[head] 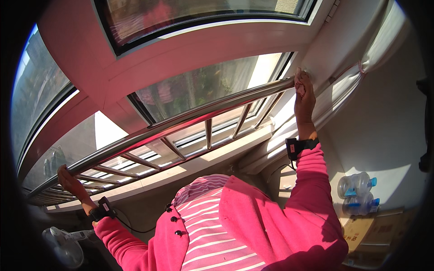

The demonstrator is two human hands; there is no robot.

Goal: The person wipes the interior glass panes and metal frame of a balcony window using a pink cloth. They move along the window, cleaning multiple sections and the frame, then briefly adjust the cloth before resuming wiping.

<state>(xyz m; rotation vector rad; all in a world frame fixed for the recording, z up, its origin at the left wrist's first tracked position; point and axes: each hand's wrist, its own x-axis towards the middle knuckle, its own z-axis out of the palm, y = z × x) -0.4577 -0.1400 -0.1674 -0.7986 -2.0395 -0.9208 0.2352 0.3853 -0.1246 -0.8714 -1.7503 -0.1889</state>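
Observation:
A polished metal railing (190, 113) with upright bars runs slantwise in front of a white-framed window (203, 81). At its left part, my left hand (69, 181) grips the top rail from the near side. My right hand (305, 93) is at the rail's right end, beside the wall, with a light pink cloth (299, 84) between its fingers and the rail end. Both wrists wear black straps with small boxes.
White curtains (342, 93) tied with a band hang at the right. Plastic water bottles (356, 186) and cardboard boxes (362, 230) stand at the lower right. A fan-like appliance (66, 249) is at the lower left. A pale sill (145, 183) lies under the railing.

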